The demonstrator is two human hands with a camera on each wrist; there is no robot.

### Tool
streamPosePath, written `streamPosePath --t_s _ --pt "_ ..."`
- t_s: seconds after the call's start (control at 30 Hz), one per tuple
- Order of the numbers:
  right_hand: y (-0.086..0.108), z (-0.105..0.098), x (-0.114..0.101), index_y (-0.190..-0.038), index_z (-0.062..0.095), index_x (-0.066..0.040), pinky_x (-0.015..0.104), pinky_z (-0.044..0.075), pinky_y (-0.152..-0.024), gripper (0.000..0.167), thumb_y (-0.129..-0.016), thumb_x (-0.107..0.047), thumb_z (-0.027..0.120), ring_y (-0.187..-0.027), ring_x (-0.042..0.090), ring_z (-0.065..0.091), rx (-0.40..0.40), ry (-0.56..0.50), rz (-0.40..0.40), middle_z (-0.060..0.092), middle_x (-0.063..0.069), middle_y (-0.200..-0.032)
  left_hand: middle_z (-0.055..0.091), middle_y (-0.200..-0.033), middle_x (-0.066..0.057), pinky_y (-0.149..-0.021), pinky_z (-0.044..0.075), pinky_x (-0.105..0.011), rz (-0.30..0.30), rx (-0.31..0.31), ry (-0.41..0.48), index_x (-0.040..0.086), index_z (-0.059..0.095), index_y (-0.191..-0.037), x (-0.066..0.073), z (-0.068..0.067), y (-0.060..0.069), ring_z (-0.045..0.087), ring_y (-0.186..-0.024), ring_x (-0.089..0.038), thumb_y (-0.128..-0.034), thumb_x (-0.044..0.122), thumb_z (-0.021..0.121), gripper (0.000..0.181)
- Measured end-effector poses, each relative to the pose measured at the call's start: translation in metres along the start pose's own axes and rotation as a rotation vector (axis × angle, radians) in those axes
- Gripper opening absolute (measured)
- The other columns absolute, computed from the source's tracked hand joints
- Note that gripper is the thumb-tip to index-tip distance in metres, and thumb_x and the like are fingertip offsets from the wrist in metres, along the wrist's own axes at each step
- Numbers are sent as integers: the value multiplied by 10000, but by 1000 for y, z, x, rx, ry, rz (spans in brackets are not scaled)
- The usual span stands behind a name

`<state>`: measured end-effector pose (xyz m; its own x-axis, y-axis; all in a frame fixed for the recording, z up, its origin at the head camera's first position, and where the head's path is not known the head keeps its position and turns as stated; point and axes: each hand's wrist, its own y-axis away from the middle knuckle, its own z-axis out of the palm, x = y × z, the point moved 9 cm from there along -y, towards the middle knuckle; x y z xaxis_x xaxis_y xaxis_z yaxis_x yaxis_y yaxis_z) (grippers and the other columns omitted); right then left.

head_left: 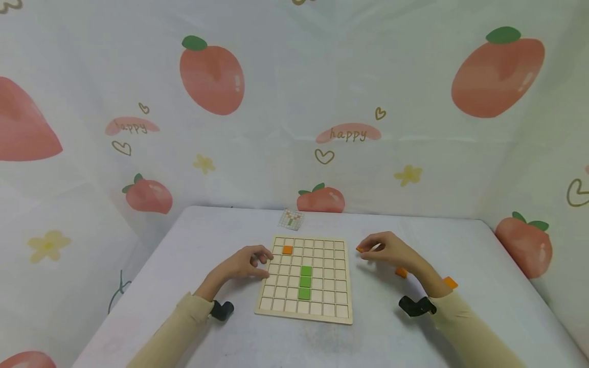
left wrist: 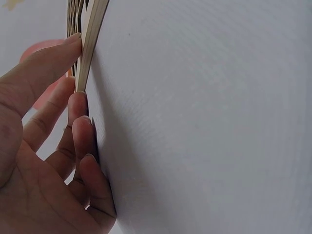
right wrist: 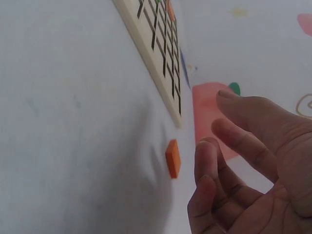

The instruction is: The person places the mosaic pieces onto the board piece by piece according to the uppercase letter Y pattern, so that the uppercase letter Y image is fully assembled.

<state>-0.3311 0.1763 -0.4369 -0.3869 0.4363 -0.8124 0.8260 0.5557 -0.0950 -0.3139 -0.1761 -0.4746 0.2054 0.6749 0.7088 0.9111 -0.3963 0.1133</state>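
1. Head view, board's centre as the dial, 12 o'clock on the far side: the wooden grid board (head_left: 316, 281) lies flat on the white bench (head_left: 257, 342), only partly filled!
2. On the board: three green square tiles (head_left: 305, 281) sit in line, running from about the centre towards 6 o'clock, and one orange square tile (head_left: 287, 250) is in its cell up at 11 o'clock.
3. Just short of 12, beyond the board, lies a small pattern card (head_left: 291, 220); it seems to show orange squares branching above a green stem, too small to count. By that, I'd call the stem done and the orange branches barely begun.
4. Left hand (head_left: 241, 263), at 9 o'clock: thumb and finger spread, tips touching the board's edge, apparently steadying it.
5. Right hand (head_left: 391, 248), out past 2 o'clock: thumb and fingers apart, nothing between them in the right wrist view, where the nearest loose orange tile (right wrist: 173, 158) lies just beside the fingertips.
6. Left to place, it appears: that one, plus a second loose tile (head_left: 402, 272) and a third loose tile (head_left: 450, 282), both around 3 o'clock.
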Motion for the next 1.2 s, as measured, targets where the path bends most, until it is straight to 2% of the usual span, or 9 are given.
streamPosePath --t_s 0.2,0.3,0.6,0.73,0.83,1.03,1.2 --pt "7 -10 13 -1121 718 25 331 519 -729 281 -907 -144 785 -870 291 667 7 -32 69 682 124 -1027 580 -953 -10 -715 411 -336 24 -4 1 81 689 -1146 2 0 0 488 -810 -192 -791 123 883 407" --pt "8 -13 19 -1135 712 29 342 518 -696 290 -912 -144 780 -847 291 678 4 -32 78 674 117 -1018 581 -952 -19 -715 412 -331 28 -8 8 74 686 -1146 2 0 1 490 -807 -197 -791 117 881 407" --pt "7 -21 30 -1146 714 7 347 522 -786 294 -910 -151 787 -890 260 672 22 6 85 681 120 -1059 581 -961 -20 -721 412 -338 22 -13 13 75 685 -1153 2 0 0 487 -819 -199 -793 125 880 413" --pt "4 -23 34 -1158 707 10 370 512 -819 321 -899 -155 799 -919 268 664 32 15 89 676 146 -1097 578 -962 -19 -720 403 -344 11 -10 17 83 687 -1148 0 0 0 480 -818 -197 -790 127 883 410" --pt "-1 -23 36 -1168 701 20 336 502 -822 355 -879 -149 819 -913 261 652 51 33 84 672 147 -1094 575 -963 -23 -719 401 -349 7 -11 21 83 686 -1146 -1 0 -1 476 -819 -199 -789 121 881 408" --pt "-11 -17 40 -1165 693 37 271 485 -783 406 -821 -98 862 -863 241 609 67 31 68 653 161 -1064 576 -964 -28 -722 402 -357 7 -12 18 82 685 -1150 -1 1 -1 478 -824 -204 -790 124 881 412" --pt "-18 -12 41 -1162 692 23 300 474 -752 433 -795 -107 881 -840 234 569 57 62 80 633 129 -1016 578 -967 -20 -719 405 -342 3 -10 19 91 688 -1152 -2 1 -1 482 -824 -200 -793 132 881 410"
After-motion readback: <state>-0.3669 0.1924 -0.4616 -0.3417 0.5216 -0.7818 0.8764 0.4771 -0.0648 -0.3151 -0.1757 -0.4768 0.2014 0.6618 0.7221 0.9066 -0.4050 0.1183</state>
